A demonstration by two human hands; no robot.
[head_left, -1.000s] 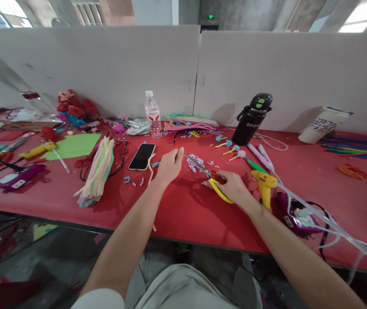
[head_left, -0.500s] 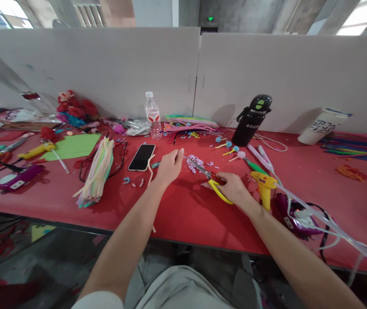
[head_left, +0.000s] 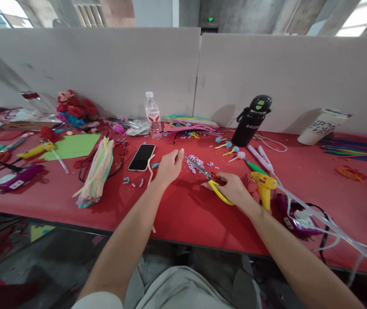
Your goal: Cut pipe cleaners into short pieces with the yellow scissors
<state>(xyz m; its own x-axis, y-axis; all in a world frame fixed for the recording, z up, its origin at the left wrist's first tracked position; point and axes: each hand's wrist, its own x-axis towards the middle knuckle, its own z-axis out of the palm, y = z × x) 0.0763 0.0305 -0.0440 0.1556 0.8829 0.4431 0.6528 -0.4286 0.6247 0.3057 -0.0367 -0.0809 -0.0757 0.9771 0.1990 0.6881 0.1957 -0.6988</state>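
My left hand (head_left: 169,166) is closed in a pinch over the red table (head_left: 183,206), holding a cream pipe cleaner (head_left: 151,168) that trails down past its wrist. My right hand (head_left: 231,187) grips yellow-and-red-handled scissors (head_left: 209,177), with the blades pointing up-left toward the left fingertips. A scatter of small purple cut pieces (head_left: 195,162) lies just beyond the blades. A black phone (head_left: 142,156) lies left of the left hand.
A yellow glue gun (head_left: 263,185) stands right of my right hand, beside a purple tool with cables (head_left: 295,214). A pastel pipe-cleaner bundle (head_left: 98,171), a water bottle (head_left: 153,114), a black flask (head_left: 252,119) and a white cup (head_left: 321,125) sit around. A grey partition (head_left: 183,73) backs the table.
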